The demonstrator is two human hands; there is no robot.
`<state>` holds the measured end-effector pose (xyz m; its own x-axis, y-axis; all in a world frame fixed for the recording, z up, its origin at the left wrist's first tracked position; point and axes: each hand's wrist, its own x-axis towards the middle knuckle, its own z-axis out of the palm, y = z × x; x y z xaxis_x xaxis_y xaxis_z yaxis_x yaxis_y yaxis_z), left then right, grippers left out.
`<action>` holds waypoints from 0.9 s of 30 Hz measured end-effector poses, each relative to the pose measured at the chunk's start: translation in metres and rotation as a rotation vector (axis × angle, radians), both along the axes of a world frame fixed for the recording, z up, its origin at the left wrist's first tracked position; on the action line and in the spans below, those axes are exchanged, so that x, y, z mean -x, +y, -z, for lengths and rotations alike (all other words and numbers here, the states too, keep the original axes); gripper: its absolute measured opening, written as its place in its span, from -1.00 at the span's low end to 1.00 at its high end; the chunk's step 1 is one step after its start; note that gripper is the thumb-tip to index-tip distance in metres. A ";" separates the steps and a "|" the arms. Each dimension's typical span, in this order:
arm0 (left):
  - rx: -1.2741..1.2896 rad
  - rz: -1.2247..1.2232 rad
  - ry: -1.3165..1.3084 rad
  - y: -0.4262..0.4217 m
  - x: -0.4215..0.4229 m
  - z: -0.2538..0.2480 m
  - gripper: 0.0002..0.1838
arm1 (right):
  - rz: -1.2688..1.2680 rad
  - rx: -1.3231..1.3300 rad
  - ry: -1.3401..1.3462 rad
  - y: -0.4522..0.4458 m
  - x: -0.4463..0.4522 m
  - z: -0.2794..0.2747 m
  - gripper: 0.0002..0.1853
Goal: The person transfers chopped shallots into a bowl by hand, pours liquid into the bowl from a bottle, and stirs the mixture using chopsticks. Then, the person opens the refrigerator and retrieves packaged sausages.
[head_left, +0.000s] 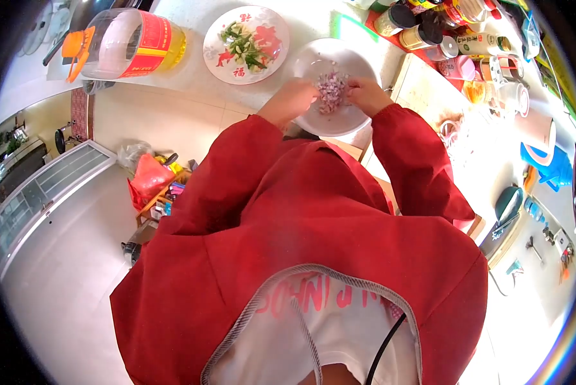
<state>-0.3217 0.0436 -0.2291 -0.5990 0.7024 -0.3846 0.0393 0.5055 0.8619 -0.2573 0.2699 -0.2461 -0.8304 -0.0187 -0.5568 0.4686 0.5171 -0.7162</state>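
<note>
A person in a red top works with both hands at a white bowl of chopped onion on a bright kitchen counter. The left hand reaches over the bowl's left side, the right hand over its right, their bent fingertips meeting at the purple-and-white pile between them. Whether either hand pinches any pieces cannot be told at this size. The onion lies heaped in the middle of the bowl. Just beside the bowl, to the left, a patterned plate holds cut greens. Farther left, a jug with an orange cap and red label lies sideways in the view; jars crowd the far right.
</note>
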 end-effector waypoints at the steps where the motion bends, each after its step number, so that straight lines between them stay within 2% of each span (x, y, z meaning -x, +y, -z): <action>1: 0.043 -0.059 0.009 0.000 0.000 0.001 -0.80 | 0.048 -0.026 0.015 -0.002 -0.005 -0.008 -0.70; 2: 0.106 -0.146 0.021 0.005 0.001 -0.020 -0.78 | 0.095 -0.052 0.030 -0.010 -0.011 -0.028 -0.72; 3: 0.168 -0.233 0.034 0.008 0.001 -0.031 -0.76 | 0.033 -0.104 0.101 -0.011 -0.016 -0.026 -0.74; 4: 0.204 -0.167 0.127 0.009 0.001 -0.025 -0.75 | -0.025 -0.161 0.173 -0.013 -0.020 -0.024 -0.77; 5: 0.238 -0.100 0.221 0.009 0.004 -0.012 -0.75 | -0.193 -0.242 0.300 -0.009 -0.031 0.002 -0.80; 6: 0.271 -0.033 0.315 0.011 0.006 0.000 -0.74 | -0.282 -0.305 0.302 -0.011 -0.030 0.006 -0.83; 7: 0.236 -0.029 0.312 0.013 0.007 0.012 -0.75 | -0.370 -0.366 0.308 -0.012 -0.030 0.010 -0.86; 9: 0.183 -0.032 0.259 0.016 0.009 0.024 -0.76 | -0.382 -0.448 0.071 -0.028 -0.010 -0.011 -0.91; 12: 0.159 -0.077 0.008 0.019 0.013 0.011 -0.76 | -0.356 -0.432 0.233 -0.021 -0.011 -0.012 -0.92; 15: -0.006 -0.495 -0.505 0.009 -0.008 -0.017 -0.77 | 0.348 0.306 -0.057 -0.019 -0.033 0.002 -0.86; 18: -0.102 0.211 -0.004 -0.016 -0.026 -0.040 -0.73 | 1.076 0.886 -0.478 -0.029 -0.046 0.007 -0.81; 20: -0.188 -0.211 -0.572 -0.008 -0.051 0.023 -0.74 | 0.427 0.517 -0.260 -0.022 -0.061 0.065 -0.81; 22: 0.022 -0.117 -0.350 0.007 -0.047 -0.026 -0.76 | 0.325 0.447 -0.202 -0.026 -0.056 0.058 -0.78; 23: -0.099 -0.376 -0.641 0.013 -0.047 -0.016 -0.76 | 0.285 0.398 -0.148 -0.026 -0.056 0.057 -0.77; 24: -0.224 -0.638 -0.929 0.019 -0.045 -0.001 -0.75 | 0.262 0.325 -0.044 -0.023 -0.057 0.056 -0.79; 25: -0.353 -0.904 -1.212 0.022 -0.044 0.012 -0.74 | 0.403 0.435 -0.060 -0.021 -0.057 0.053 -0.79; 26: -0.395 -0.925 -1.244 0.022 -0.040 0.003 -0.72 | 0.547 0.543 -0.066 -0.020 -0.054 0.043 -0.79; 27: -0.436 -0.945 -1.274 0.021 -0.033 -0.015 -0.69 | 0.855 0.836 -0.197 -0.024 -0.040 0.000 -0.78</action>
<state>-0.2886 0.0650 -0.2144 -0.3238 0.4747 -0.8184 -0.9258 -0.3374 0.1706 -0.2172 0.2456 -0.2465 -0.6527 0.0806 -0.7533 0.5713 -0.6006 -0.5593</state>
